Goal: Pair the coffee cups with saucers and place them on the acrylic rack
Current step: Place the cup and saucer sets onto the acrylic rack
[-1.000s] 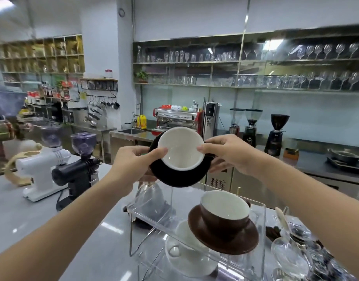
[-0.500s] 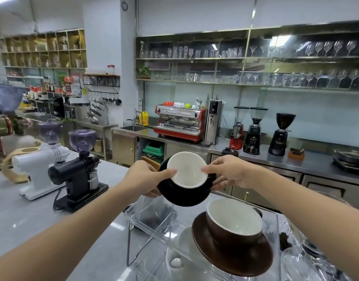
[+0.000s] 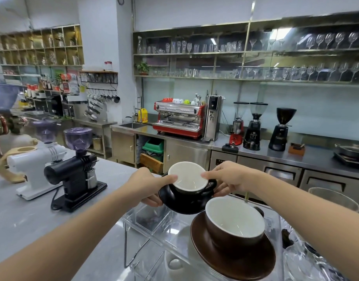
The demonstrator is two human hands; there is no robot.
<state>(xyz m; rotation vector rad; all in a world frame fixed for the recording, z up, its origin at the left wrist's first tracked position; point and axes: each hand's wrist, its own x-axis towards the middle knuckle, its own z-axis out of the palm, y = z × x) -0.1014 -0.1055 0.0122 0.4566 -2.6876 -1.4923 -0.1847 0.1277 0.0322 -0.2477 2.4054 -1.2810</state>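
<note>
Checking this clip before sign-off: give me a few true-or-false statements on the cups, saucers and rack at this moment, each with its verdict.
1. Both hands hold the black cup on its black saucer. True: left hand, right hand.
2. The black cup's inside is white. True.
3. A brown cup stands on a brown saucer on the acrylic rack. True.
4. The brown cup is full of coffee. False: it is empty.
5. The black set rests on the countertop by the black grinder. False: it is held up, over the rack's far end.
</note>
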